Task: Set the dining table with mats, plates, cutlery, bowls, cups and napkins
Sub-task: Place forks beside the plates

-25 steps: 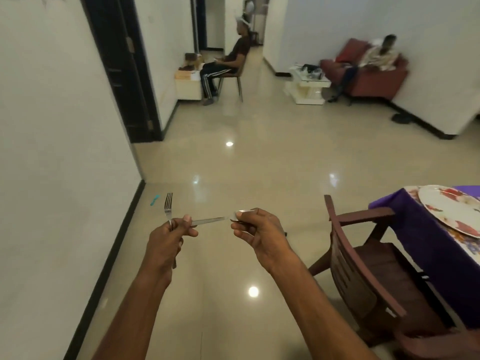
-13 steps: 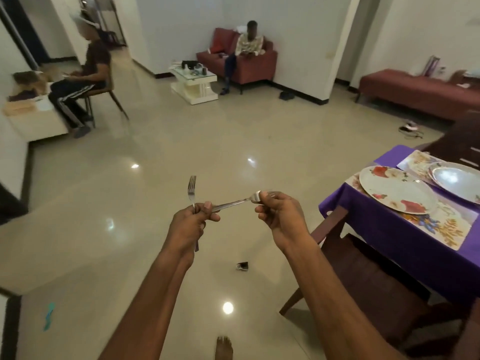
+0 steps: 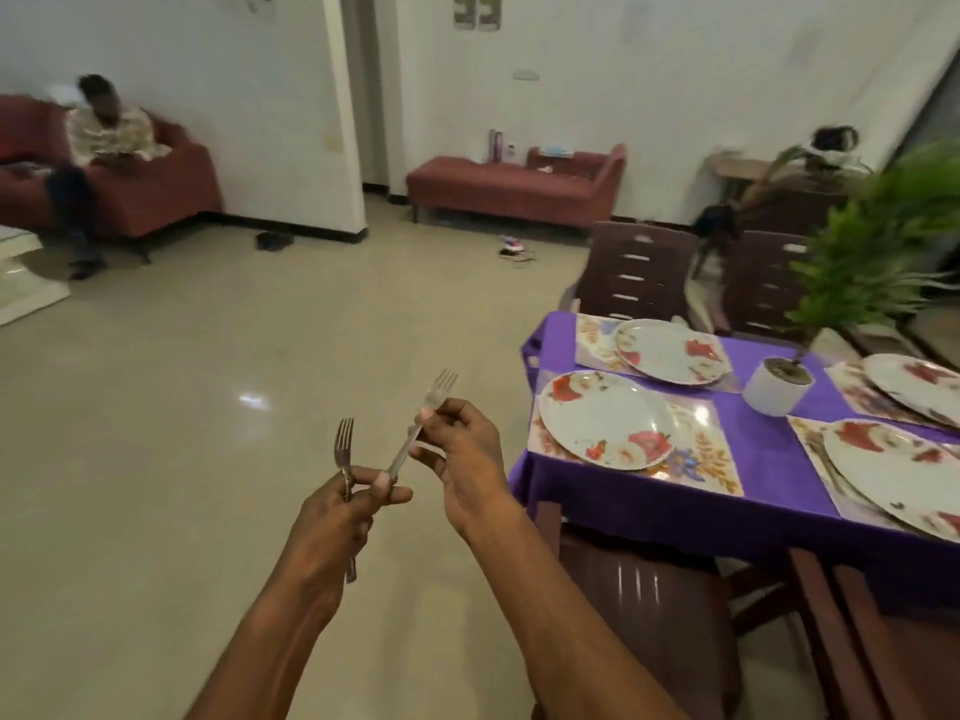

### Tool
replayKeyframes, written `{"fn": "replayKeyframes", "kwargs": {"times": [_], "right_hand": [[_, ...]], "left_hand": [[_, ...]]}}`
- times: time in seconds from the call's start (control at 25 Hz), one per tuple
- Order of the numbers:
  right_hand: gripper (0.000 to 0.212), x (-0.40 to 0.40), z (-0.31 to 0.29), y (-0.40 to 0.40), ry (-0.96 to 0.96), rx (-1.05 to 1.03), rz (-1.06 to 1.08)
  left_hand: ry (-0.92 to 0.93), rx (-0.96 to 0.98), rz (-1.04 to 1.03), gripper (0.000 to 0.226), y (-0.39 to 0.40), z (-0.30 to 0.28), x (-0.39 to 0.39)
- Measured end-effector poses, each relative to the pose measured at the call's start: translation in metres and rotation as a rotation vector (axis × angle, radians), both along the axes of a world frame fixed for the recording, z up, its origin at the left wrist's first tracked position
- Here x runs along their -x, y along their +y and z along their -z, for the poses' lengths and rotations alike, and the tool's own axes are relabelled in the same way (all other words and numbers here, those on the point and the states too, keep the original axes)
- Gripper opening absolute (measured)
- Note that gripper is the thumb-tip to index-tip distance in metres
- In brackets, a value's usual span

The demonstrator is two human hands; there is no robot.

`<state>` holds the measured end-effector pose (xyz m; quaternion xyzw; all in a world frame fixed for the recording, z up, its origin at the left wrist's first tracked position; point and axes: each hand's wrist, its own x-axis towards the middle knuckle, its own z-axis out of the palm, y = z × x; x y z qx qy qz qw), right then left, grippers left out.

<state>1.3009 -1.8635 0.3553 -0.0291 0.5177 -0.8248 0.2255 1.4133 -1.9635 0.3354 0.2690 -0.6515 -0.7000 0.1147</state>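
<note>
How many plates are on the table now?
4: near-left plate, far-left plate, near-right plate and far-right plate, both cut by the frame. More may lie outside.

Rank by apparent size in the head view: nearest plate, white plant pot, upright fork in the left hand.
1. Nearest plate, partly cut off by the frame.
2. White plant pot.
3. Upright fork in the left hand; nearer the camera, so true size is unsure.

I see a glossy beige tiled floor [image 3: 182, 387] with ceiling-light reflections. White walls [image 3: 675, 70] with dark skirting enclose the room. A red bench sofa [image 3: 514, 187] stands against the far wall; a red armchair [image 3: 156, 200], occupied by a seated person [image 3: 104, 132], is at left. Brown slatted chairs [image 3: 636, 272] and a green potted plant [image 3: 878, 252] are at right.
</note>
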Motion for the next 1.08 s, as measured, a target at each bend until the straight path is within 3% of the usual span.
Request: {"fn": "replayKeyframes", "kwargs": {"times": [0.24, 0.48, 0.88, 1.08], "right_hand": [[0.017, 0.088, -0.004, -0.053, -0.011, -0.154, 0.25], [0.015, 0.171, 0.028, -0.07, -0.162, -0.243, 0.481], [0.016, 0.338, 0.163, -0.046, -0.421, -0.413, 0.733], [0.01, 0.393, 0.186, -0.031, -0.392, -0.477, 0.815]], "left_hand": [[-0.011, 0.027, 0.322, 0.019, -0.068, -0.014, 0.13], [0.022, 0.016, 0.423, 0.016, -0.108, -0.004, 0.266], [-0.136, 0.143, 0.715, 0.005, -0.065, 0.089, 0.52], [-0.303, 0.226, 0.948, 0.014, -0.036, 0.132, 0.619]]}}
